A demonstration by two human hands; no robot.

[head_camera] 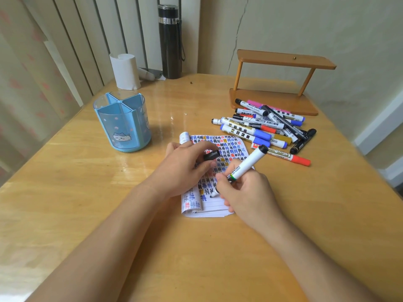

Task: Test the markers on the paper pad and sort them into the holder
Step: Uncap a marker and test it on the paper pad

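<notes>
Right hand [244, 192]: it was curled round a white marker [246, 165] in a writing grip, with the tip down on the paper pad [231, 147], near the pad's lower edge.
Marker axis: slanted, with the tip low and toward the person and the black rear end up, away and to the right.
Left hand [185, 168]: it rested on the left part of the pad and pinched the black cap [212, 155] between thumb and fingers.
Cap to tip: the cap lay beyond the tip and a little left of it, apart from it.
Holder [123, 125]: blue, upright and divided into compartments, it stood on the table [109, 192] to the left and farther away, well apart from the pad. No marker showed inside.
Nearer hand: the left hand was nearer to the holder. The marker was in the right hand, so it probably had to cross over the pad toward the left.
Pile of markers [261, 127]: it lay to the right beyond the pad, nearer to the right hand.
</notes>
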